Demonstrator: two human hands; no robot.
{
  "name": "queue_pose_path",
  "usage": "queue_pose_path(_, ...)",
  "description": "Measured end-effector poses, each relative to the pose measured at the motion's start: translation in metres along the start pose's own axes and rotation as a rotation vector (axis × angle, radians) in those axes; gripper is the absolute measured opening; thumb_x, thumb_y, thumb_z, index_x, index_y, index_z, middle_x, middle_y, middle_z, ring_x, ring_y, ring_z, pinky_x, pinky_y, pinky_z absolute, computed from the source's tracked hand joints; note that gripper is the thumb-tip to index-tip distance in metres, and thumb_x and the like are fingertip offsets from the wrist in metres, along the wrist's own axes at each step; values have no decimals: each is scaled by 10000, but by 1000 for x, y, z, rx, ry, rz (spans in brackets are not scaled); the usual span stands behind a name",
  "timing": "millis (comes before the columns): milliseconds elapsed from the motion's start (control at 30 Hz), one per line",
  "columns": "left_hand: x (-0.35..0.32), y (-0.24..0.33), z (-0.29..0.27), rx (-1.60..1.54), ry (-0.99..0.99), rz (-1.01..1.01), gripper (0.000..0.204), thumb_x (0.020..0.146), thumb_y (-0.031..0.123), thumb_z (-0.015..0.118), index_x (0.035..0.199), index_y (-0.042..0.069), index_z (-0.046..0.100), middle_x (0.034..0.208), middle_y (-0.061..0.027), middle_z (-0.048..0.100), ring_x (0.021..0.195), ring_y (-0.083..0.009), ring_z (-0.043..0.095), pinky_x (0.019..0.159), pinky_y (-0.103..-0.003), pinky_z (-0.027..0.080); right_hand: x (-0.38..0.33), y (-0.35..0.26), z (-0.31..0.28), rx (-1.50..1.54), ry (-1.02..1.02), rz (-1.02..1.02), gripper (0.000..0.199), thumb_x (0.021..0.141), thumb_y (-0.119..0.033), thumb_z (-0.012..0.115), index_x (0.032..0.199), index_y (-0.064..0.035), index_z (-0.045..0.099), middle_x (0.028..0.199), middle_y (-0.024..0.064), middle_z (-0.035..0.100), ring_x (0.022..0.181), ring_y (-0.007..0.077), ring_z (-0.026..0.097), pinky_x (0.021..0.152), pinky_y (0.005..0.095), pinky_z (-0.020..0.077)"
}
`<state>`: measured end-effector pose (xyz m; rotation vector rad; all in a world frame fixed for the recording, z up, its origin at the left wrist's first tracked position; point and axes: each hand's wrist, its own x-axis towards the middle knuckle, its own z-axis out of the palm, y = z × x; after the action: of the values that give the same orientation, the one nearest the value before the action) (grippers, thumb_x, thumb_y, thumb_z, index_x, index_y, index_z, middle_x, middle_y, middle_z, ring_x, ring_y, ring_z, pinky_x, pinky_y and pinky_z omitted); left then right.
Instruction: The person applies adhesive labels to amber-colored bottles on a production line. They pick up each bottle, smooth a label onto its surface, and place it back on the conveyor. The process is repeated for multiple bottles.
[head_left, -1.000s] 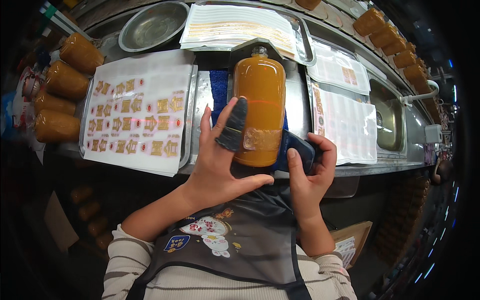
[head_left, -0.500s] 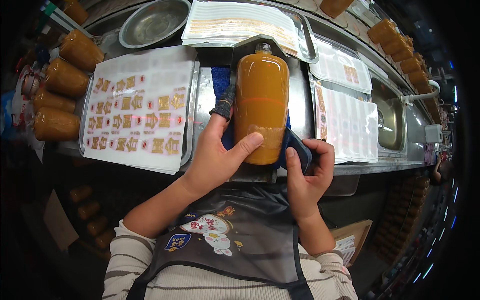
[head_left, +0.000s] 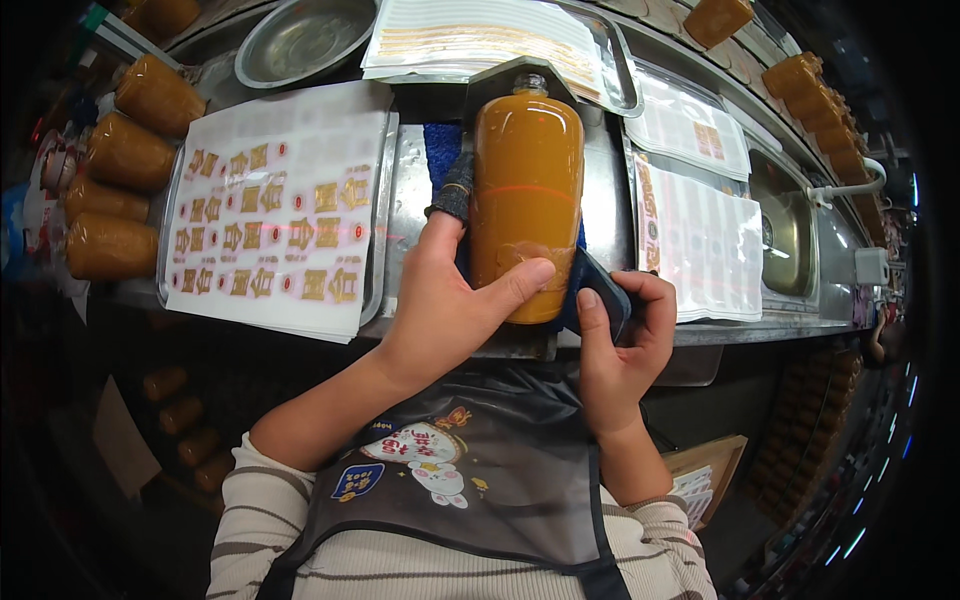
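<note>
Right hand [head_left: 622, 352] pinching dark-blue flat tool [head_left: 604, 284] beside the near end of an amber bottle [head_left: 528, 190]; left hand [head_left: 448, 285] grasping the bottle's left side, thumb across its face. Bottle over steel counter [head_left: 408, 185], neck pointing away; striped paper sheets [head_left: 490, 42] beyond.

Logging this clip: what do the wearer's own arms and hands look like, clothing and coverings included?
The left sleeve and right sleeve are cream and ribbed, with brownish-grey stripes, ending near the elbows. The left hand has a dark grey finger cover with a thin yellowish band; how many fingers it covers isn't clear. The right hand shows no glove.
</note>
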<state>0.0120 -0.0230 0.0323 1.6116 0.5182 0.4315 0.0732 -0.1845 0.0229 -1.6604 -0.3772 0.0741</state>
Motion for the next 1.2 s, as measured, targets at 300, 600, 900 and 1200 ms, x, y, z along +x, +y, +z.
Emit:
queue_pose_path(300,1,4,-11,-90,-93,0,559,857,179,787,1276,-38,488,1229,-154,605,1174,-194,565,1022,-344,435,34,-12,-2,164,-260,318,159,889,-112,729,901,-32,593,834,-11,587,795,54,540,721,193,433)
queue_pose_path(600,2,13,-11,-6,-164,-138,677,857,126,769,1392,-50,393,1374,-165,513,1299,-210,490,1113,-350,367,34,-1,11,190,-299,323,343,850,-200,797,952,-67,499,853,-27,538,756,21,477,639,177,374)
queue_pose_path(900,1,4,-14,-112,-126,-22,593,874,147,764,1342,-32,446,1289,-142,574,1238,-208,528,1067,-352,398,33,1,10,112,-319,257,338,865,-189,784,988,-66,495,847,-22,530,743,26,478,649,163,391)
queue_pose_path(1200,2,3,-13,-155,-139,-41,608,887,140,753,1378,-32,438,1332,-141,549,1287,-211,489,1108,-356,361,30,4,8,300,-309,372,297,905,-149,743,1040,-48,499,945,16,572,807,38,542,687,166,455)
